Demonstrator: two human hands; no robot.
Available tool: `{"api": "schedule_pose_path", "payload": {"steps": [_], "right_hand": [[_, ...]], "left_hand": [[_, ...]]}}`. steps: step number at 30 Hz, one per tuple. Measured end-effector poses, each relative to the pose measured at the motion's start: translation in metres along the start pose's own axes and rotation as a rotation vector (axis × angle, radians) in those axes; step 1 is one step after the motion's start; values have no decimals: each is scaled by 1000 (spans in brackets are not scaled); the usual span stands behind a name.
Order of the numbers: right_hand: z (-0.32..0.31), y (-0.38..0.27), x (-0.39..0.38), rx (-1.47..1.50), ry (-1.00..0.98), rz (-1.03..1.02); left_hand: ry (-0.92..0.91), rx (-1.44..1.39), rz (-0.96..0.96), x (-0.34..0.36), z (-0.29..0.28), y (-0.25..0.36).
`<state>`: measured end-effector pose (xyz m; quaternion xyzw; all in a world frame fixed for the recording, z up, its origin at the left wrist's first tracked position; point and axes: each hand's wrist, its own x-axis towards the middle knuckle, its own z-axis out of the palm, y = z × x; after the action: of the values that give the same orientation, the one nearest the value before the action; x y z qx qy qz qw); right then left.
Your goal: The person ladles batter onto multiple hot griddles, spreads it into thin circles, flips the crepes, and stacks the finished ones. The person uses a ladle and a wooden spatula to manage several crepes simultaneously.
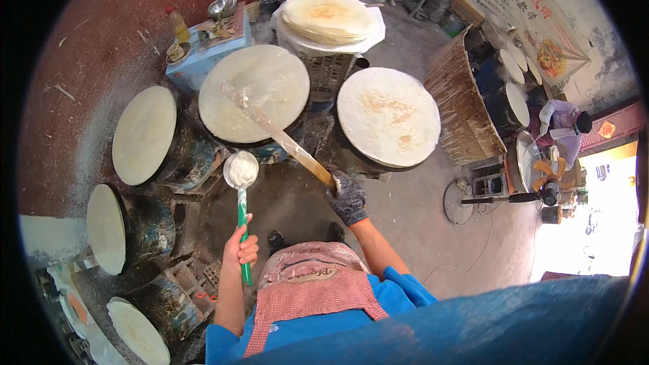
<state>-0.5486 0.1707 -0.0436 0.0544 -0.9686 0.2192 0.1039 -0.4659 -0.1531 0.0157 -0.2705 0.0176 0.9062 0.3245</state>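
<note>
My bare left hand (242,249) is wrapped round the green handle of a ladle (241,170), whose round bowl holds thick white batter. My right hand (348,197), in a dark knitted glove, grips the near end of a long wooden spreader (280,136). The batter-smeared blade of the spreader reaches over a round griddle (230,118) covered by a pale, thin pancake. To the right, another griddle carries a white pancake (389,116) with brownish patches. The ladle bowl hangs just short of the first griddle's near edge.
More drum-like stoves with pale pancakes (143,136) curve along the left. A pancake stack (328,17) stands behind on a white-covered stand. A blue box (209,47) bears a metal bowl and a bottle. At right are a wooden panel (460,98), a fan (549,174) and another person (564,125).
</note>
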Motion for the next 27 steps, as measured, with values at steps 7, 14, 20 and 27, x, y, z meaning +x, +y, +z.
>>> {"api": "schedule_pose_path", "payload": {"steps": [7,14,20,27], "right_hand": [[-83,139,-6,-282,-232,45],[-97,201,61,-371,-378,-310],[-117,199,97,-494,-297,-518],[-230,147,241,-512,-103,-425]], "left_hand": [[-45,-244,-44,17,-26,-120],[-39,-311,8,13,-12,-157],[-117,-276,58,-7,-26,-149],[-51,-322,152,-34,-59,-104]]}}
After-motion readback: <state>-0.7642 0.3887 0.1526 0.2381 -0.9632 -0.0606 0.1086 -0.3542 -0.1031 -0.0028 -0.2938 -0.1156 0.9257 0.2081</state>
